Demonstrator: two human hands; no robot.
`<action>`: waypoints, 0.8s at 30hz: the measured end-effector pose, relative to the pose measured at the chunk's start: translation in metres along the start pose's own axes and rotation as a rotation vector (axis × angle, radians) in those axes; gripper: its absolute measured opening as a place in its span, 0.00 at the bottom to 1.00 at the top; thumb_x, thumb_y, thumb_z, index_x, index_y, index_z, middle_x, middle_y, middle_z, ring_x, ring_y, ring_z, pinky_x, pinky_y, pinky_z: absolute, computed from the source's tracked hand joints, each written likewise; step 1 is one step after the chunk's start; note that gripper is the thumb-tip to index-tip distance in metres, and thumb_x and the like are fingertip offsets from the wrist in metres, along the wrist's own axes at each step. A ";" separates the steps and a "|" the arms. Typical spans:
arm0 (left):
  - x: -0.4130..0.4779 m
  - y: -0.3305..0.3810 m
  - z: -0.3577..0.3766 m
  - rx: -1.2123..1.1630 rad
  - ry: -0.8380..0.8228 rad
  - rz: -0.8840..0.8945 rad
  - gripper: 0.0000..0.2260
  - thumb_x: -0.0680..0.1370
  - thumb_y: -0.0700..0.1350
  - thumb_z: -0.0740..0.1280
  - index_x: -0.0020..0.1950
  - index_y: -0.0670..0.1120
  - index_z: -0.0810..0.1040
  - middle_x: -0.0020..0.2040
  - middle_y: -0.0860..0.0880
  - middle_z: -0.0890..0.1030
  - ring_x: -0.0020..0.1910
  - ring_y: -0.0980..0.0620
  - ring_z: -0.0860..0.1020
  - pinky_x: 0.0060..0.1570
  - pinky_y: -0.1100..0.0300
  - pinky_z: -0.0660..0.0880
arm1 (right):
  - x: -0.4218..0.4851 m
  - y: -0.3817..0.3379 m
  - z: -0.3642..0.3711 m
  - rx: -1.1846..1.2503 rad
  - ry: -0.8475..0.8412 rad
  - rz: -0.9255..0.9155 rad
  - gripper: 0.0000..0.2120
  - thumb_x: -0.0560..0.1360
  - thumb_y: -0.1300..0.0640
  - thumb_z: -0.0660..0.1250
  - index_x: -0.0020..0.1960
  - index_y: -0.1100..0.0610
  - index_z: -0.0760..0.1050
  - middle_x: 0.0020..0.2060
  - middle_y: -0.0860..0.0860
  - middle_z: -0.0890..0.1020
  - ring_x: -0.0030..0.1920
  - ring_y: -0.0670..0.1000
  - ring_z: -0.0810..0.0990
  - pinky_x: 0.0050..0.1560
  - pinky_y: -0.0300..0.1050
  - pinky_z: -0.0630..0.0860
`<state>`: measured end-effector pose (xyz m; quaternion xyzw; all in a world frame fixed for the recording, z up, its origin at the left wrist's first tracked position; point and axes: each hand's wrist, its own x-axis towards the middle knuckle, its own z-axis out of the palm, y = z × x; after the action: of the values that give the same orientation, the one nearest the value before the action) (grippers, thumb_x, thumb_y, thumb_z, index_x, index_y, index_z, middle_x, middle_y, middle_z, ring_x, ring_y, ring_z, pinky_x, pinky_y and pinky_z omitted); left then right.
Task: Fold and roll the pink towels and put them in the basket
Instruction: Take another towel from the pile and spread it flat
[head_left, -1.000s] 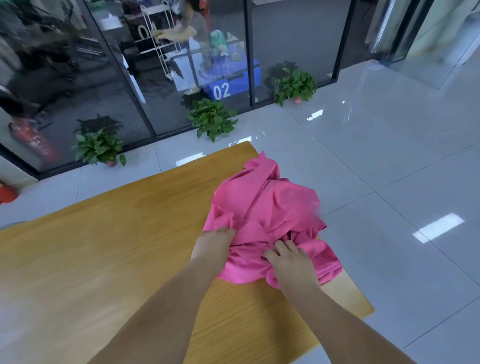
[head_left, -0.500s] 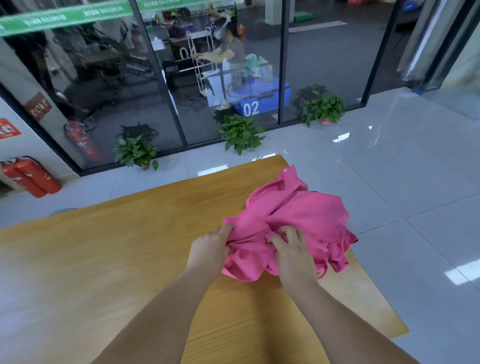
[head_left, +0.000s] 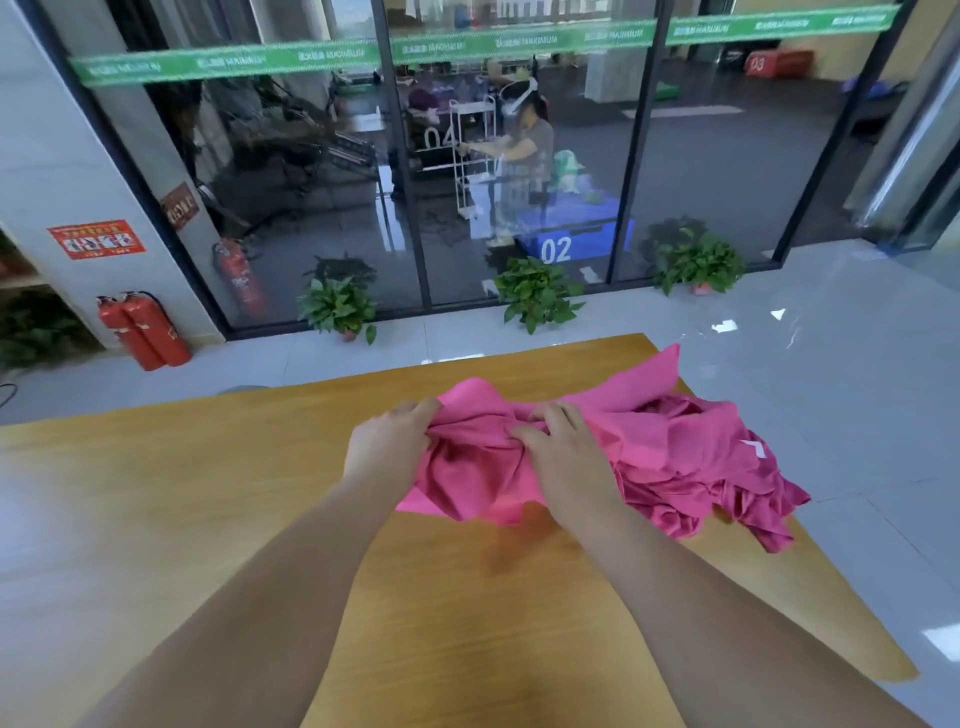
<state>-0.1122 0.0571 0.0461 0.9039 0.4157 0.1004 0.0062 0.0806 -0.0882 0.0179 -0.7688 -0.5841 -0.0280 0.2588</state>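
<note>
Wooden table (head_left: 208, 519) fills the lower frame; at centre our left hand (head_left: 387, 449) and right hand (head_left: 563, 457) pinch bunched pink towels (head_left: 675, 447). Soft, light, floppy; we'd take corners.

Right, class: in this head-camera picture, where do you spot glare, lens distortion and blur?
Head view: glare patches shine on the glossy floor; the wide lens bows the green strip across the glass; the pink towels, left hand and right hand look sharp; the room behind the glass is dim and soft.
</note>
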 end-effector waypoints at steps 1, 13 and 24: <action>-0.004 -0.014 -0.009 0.021 0.011 0.001 0.16 0.81 0.44 0.63 0.68 0.57 0.73 0.52 0.51 0.79 0.45 0.43 0.81 0.36 0.53 0.71 | 0.005 -0.016 0.001 -0.016 -0.005 -0.045 0.19 0.76 0.58 0.73 0.66 0.49 0.81 0.62 0.49 0.75 0.68 0.53 0.69 0.62 0.52 0.77; -0.082 -0.199 -0.113 0.408 0.048 -0.062 0.13 0.83 0.40 0.60 0.65 0.52 0.72 0.50 0.49 0.74 0.50 0.42 0.81 0.36 0.51 0.70 | 0.053 -0.220 0.049 0.003 0.006 -0.333 0.17 0.80 0.61 0.67 0.66 0.50 0.81 0.55 0.49 0.75 0.61 0.53 0.69 0.57 0.50 0.75; -0.149 -0.313 -0.276 0.976 0.188 -0.197 0.09 0.80 0.42 0.64 0.57 0.53 0.80 0.50 0.50 0.80 0.49 0.45 0.81 0.47 0.52 0.76 | 0.093 -0.420 0.059 0.236 0.341 -0.645 0.09 0.75 0.64 0.72 0.53 0.54 0.86 0.47 0.53 0.78 0.53 0.57 0.73 0.54 0.49 0.71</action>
<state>-0.4932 0.1302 0.2606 0.7449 0.4963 -0.0256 -0.4451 -0.2885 0.0970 0.1522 -0.4947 -0.7439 -0.1681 0.4168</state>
